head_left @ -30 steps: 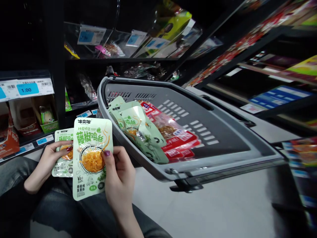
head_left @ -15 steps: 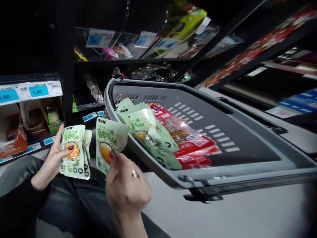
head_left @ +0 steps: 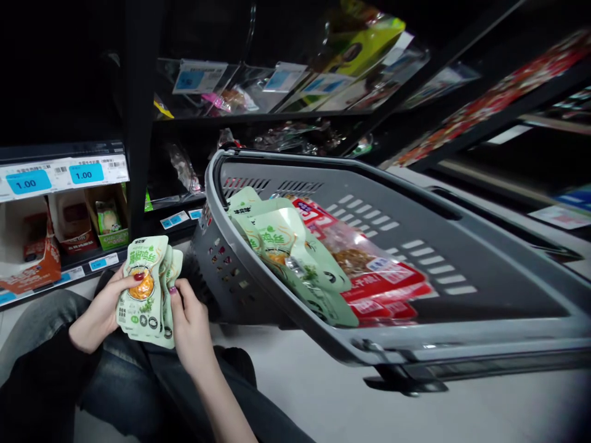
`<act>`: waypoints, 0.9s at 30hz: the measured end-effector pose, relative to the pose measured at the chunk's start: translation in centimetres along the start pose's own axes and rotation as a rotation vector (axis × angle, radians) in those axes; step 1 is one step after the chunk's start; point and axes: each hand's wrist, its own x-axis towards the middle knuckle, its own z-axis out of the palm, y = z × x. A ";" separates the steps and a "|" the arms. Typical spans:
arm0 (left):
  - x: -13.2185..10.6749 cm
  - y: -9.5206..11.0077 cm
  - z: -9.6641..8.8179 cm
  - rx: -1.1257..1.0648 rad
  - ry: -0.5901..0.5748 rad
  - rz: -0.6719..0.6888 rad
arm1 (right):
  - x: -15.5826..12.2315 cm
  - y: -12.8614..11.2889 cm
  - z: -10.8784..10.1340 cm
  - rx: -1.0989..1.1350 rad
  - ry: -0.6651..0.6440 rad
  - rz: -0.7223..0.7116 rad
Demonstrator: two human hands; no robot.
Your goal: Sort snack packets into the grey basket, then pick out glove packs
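Observation:
My left hand [head_left: 99, 311] and my right hand [head_left: 189, 323] together grip a small stack of pale green snack packets [head_left: 146, 289] above my lap, left of a grey shopping basket [head_left: 462, 258]. The left thumb presses on the front packet. The right fingers pinch the stack's right edge. Inside the tilted basket lie more green packets [head_left: 295, 252] and red and clear snack packs [head_left: 369, 271], piled against its near left wall.
Dark store shelves [head_left: 138, 123] stand behind and to the right, with blue price tags [head_left: 83, 173], boxed goods at lower left and bagged snacks higher up. My jeans-clad knees [head_left: 28, 320] sit at bottom left. Pale floor [head_left: 323, 394] lies under the basket.
My right hand brought its single green packet leftwards and joined it to the packets in my left hand; both hands now hold one stack. The view shifted slightly right.

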 end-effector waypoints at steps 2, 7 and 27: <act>0.1 -0.1 0.0 0.024 -0.007 -0.024 | 0.0 -0.2 -0.2 -0.070 0.040 -0.017; 0.2 -1.1 0.0 0.065 -0.025 0.035 | 0.0 -0.4 -0.2 -0.177 0.192 0.048; 0.8 0.3 -0.9 0.088 0.025 0.158 | 0.0 -2.2 -3.8 0.449 0.111 0.006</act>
